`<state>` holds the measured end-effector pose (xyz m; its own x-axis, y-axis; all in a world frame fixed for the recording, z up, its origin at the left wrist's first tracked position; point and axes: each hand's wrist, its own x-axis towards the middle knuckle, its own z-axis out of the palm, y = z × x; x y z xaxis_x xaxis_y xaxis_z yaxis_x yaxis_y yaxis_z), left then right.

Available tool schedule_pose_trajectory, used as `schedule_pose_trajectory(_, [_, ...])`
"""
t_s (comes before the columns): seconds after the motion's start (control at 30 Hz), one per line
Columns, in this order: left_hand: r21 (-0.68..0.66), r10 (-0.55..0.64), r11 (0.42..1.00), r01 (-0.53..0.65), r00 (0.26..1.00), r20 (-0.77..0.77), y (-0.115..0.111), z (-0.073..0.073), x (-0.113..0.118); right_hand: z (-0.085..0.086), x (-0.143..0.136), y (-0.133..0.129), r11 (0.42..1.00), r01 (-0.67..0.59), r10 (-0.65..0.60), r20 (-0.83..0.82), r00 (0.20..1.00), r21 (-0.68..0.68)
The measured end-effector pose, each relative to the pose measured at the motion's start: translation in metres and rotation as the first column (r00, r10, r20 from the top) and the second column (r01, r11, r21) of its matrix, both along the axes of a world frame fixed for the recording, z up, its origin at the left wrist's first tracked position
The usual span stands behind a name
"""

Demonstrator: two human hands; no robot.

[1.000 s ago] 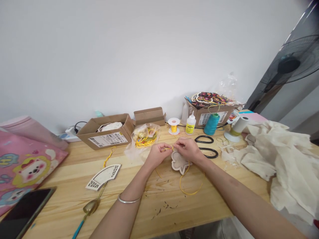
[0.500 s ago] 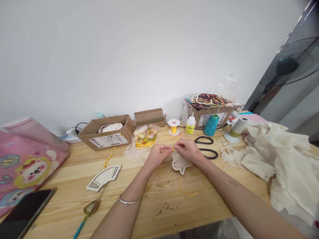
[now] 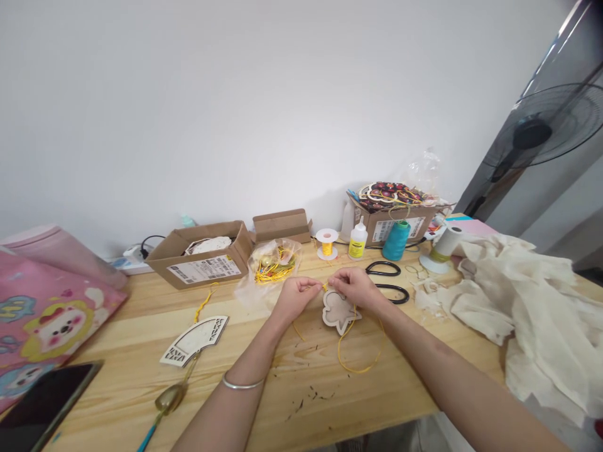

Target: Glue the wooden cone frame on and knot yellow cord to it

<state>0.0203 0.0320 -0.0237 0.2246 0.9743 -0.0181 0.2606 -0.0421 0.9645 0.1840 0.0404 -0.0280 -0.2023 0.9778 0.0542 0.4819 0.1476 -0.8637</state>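
Between my two hands runs a yellow cord (image 3: 358, 370), whose loose loop trails down onto the table. My left hand (image 3: 298, 297) pinches one part of the cord between thumb and fingers. Close beside it, my right hand (image 3: 354, 286) is closed on the cord near a small knot or braid. Under the right hand hangs or rests a pale wooden cutout (image 3: 337, 310) with a wavy outline and raised rim; whether it touches the table I cannot tell. The fingertips partly hide the cord where it meets the cutout.
Black-handled scissors (image 3: 392, 293), a teal thread cone (image 3: 396, 242), a glue bottle (image 3: 358, 241) and a yellow cord spool (image 3: 326, 236) stand beyond my hands. A fan-shaped wooden piece (image 3: 195, 339), spoon (image 3: 170, 398) and phone (image 3: 44, 408) lie left. Cream cloth (image 3: 541, 301) covers the right.
The camera view has shifted slightly. My hands stay close together on the cord, and the wooden cutout shows a little more below the right hand.
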Motion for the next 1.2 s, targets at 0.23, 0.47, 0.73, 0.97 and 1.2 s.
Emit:
schedule_pose_trajectory(0.23, [0.000,0.041,0.999,-0.041,0.997,-0.060,0.000,0.001,0.001,0.003,-0.001,-0.002,1.000,0.014,-0.014,-0.032,0.999,-0.010])
schedule_pose_trajectory(0.47, [0.037,0.050,0.998,-0.048,0.998,-0.039,0.000,0.000,0.002,0.019,-0.002,-0.009,0.977,-0.063,-0.004,-0.309,0.951,-0.204])
schedule_pose_trajectory(0.73, [0.096,0.008,0.995,-0.005,0.999,-0.034,0.000,0.000,0.001,0.023,0.002,-0.013,0.904,-0.277,0.073,-0.521,0.851,-0.326])
schedule_pose_trajectory(0.97, [0.064,0.007,0.998,-0.007,1.000,-0.005,0.000,0.000,-0.001,0.015,-0.005,-0.013,0.939,-0.196,0.121,-0.261,0.958,-0.284])
schedule_pose_trajectory(1.2, [0.018,-0.024,1.000,0.024,1.000,0.015,-0.001,0.004,0.001,0.010,-0.012,-0.016,0.999,-0.026,0.022,0.109,0.994,0.027])
